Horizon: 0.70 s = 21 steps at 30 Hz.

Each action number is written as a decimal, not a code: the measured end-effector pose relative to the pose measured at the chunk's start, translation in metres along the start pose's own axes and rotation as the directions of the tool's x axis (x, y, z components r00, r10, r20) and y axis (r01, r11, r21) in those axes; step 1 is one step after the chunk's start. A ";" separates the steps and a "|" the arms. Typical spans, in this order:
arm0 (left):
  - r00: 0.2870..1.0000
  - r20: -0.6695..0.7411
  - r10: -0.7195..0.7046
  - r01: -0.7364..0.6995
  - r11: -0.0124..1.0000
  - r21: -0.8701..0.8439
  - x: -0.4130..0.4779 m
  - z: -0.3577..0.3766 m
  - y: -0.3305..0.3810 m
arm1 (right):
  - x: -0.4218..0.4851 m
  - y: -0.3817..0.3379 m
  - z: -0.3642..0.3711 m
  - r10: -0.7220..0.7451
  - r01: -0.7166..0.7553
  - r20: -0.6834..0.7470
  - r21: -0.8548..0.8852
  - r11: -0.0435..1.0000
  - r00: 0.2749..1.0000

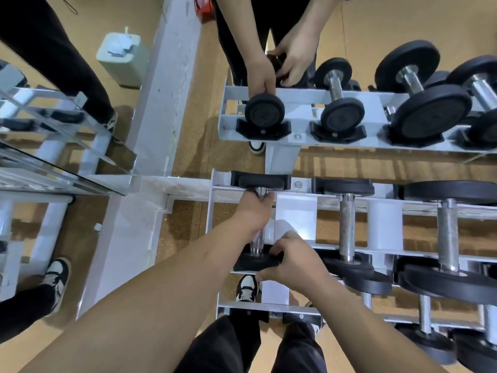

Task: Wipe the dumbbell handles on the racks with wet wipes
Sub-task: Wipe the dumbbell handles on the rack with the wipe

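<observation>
Looks mid-wipe, frame centre: left hand (255, 211) curled round the dumbbell handle (256, 244), right hand (295, 261) gripping its near plate (251, 263), next rub downward.

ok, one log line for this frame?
dumbbell: leftmost, on rack | left hand: grips handle | right hand: grips near plate | wipe: not visible

Stands on tan floor (185, 230) as a white two-tier rack (295, 211); carries a row of black-ended dumbbells (347, 227) in black cradles (285, 180) (sizes growing toward the right).
</observation>
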State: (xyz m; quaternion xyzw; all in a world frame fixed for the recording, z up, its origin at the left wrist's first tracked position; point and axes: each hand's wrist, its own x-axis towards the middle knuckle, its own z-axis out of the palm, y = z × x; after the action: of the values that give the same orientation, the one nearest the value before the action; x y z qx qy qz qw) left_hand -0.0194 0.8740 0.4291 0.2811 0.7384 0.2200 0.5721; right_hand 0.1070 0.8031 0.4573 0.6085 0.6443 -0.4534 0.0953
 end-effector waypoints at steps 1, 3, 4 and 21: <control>1.000 0.025 0.006 -0.007 0.999 0.042 -0.006 -0.002 -0.006 | 0.000 0.001 0.003 -0.007 0.007 -0.011 -0.020 1.000 1.000; 0.997 0.079 0.014 -0.028 0.984 0.177 -0.024 -0.004 -0.029 | -0.001 0.002 0.008 -0.005 0.005 -0.026 -0.023 1.000 1.000; 0.995 0.100 0.020 -0.043 0.971 0.233 -0.033 -0.006 -0.039 | 0.000 0.004 0.008 -0.002 0.002 -0.035 -0.008 1.000 0.999; 0.981 0.179 0.073 -0.127 0.941 0.313 -0.042 -0.020 -0.043 | -0.009 0.011 0.012 0.032 -0.025 -0.033 0.195 0.981 0.999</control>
State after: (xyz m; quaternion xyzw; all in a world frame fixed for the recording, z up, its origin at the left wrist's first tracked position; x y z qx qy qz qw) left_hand -0.0378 0.8137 0.4363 0.4254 0.6992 0.1009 0.5656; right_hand 0.1133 0.7868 0.4508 0.6323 0.5897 -0.5016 0.0305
